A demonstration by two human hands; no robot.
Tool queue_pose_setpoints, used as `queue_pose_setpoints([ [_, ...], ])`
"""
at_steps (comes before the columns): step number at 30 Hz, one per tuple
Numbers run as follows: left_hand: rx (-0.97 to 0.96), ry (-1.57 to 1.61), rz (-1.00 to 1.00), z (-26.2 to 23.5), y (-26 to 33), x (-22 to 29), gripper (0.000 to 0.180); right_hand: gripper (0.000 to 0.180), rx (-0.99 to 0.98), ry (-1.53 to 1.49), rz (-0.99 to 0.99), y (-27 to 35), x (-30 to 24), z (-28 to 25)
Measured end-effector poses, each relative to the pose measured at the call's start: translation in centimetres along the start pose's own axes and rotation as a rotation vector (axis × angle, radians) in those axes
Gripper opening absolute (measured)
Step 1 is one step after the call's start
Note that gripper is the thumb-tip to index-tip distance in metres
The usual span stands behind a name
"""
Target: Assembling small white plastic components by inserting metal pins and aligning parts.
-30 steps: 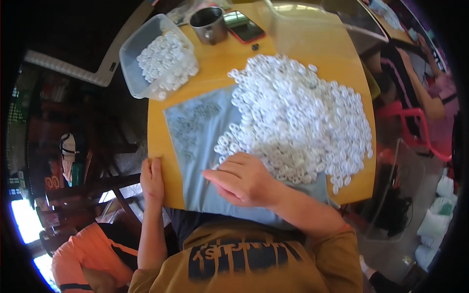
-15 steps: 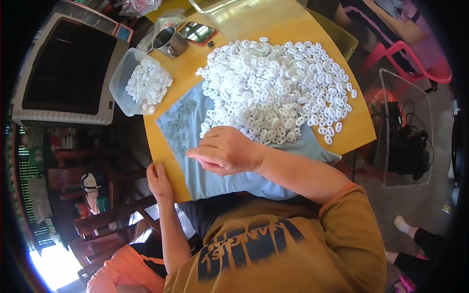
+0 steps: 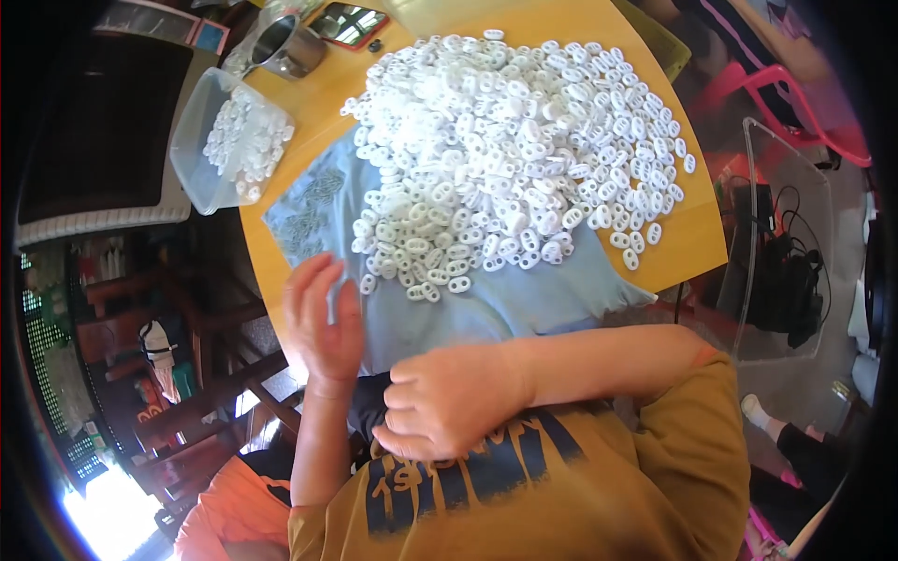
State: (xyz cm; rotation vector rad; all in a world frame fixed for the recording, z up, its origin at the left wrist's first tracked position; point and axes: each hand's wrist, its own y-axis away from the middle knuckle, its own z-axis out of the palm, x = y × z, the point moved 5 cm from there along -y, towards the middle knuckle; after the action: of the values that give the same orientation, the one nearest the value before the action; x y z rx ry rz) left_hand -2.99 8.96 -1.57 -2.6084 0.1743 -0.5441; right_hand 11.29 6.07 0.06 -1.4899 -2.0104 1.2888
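My left hand (image 3: 323, 318) is raised over the near left edge of the blue cloth (image 3: 449, 323), its fingers and thumb apart with nothing seen between them. Close to my body, my right hand (image 3: 454, 402) is closed, back upward, its fingers curled under; whatever they may hold is hidden. Beyond both hands spreads a large heap of small white oval plastic pieces with two holes (image 3: 524, 140), lying partly on the cloth. To its left lies a patch of small thin metal bits (image 3: 309, 215), too fine to make out.
A clear plastic tub (image 3: 192, 159) with white pieces stands on the yellow table (image 3: 678, 243) at far left. Behind it are a metal mug (image 3: 290, 51) and a phone (image 3: 351, 23). An old monitor (image 3: 112, 122) is left; a pink chair (image 3: 795, 103) is right.
My right hand has drawn back from the cloth toward my body. My left hand has risen from the table edge and opened over the cloth. The view has shifted slightly.
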Motion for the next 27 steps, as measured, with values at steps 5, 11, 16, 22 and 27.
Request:
queue_pose_setpoints([
  [5,-0.226,0.184,0.436,4.7,-1.7,7.4,0.036,0.019,0.251,0.010,0.095,2.0,-1.6,-2.8],
  [11,-0.421,0.179,0.552,7.8,-2.7,12.2,0.034,0.017,0.470,-0.045,0.093,1.5,-1.8,-4.8],
  [16,-0.438,0.077,0.488,9.4,-3.3,12.6,0.034,0.016,0.485,-0.076,0.088,1.2,-1.4,-4.3],
  [22,-0.426,0.074,0.371,8.8,-3.1,10.2,0.022,0.015,0.500,-0.094,0.166,2.6,-0.6,-3.1],
  [27,-0.429,0.084,0.416,8.8,-2.8,11.0,0.024,0.015,0.478,-0.113,0.179,2.6,-0.7,-3.2],
])
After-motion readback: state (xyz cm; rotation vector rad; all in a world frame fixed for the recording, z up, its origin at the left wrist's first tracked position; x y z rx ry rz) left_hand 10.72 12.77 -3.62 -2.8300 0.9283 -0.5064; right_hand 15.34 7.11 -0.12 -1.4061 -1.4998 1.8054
